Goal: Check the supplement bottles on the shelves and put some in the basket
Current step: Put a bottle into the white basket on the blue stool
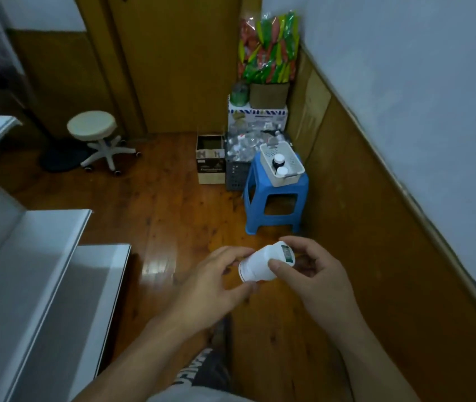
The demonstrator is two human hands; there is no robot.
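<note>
White bottle (262,264) tilted, gripped between left hand (216,285) and right hand (315,274).

A dim room: polished wooden floor (173,204), pale wall (419,97) over wood panelling right, closed door (178,62) far, white swivel stool (94,132) left.

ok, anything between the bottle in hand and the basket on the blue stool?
Nothing visible. The white bottle is held on its side between the left hand and right hand. Only bare wooden floor lies between it and the blue stool. The white basket is open-topped, holding two bottles with room left.
</note>
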